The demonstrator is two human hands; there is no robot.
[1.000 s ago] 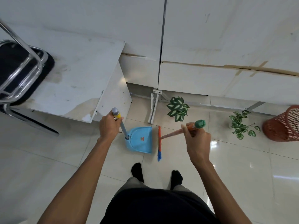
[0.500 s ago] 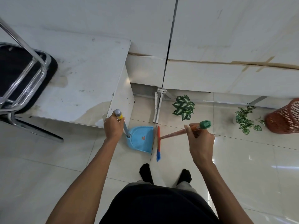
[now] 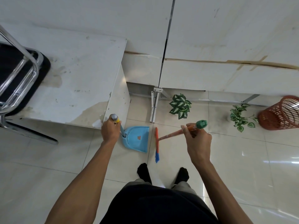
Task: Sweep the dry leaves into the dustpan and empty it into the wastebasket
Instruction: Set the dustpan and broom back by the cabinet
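1. Left hand (image 3: 110, 131): fingers clenched around the upright dustpan handle (image 3: 119, 125), its grey tip above the fist.
2. Dustpan (image 3: 137, 139): blue, flat on the tiled floor (image 3: 48, 167) just right of the left fingers, mouth facing right.
3. Right hand (image 3: 198, 143): fingers clenched on the broom (image 3: 169, 135) handle, which slants down-left.
4. Broom head (image 3: 156, 143): long axis front-to-back, beside the dustpan mouth.
5. Leaf sprigs (image 3: 180, 105) (image 3: 241, 117) and wastebasket (image 3: 279, 113): beyond the right fingers.
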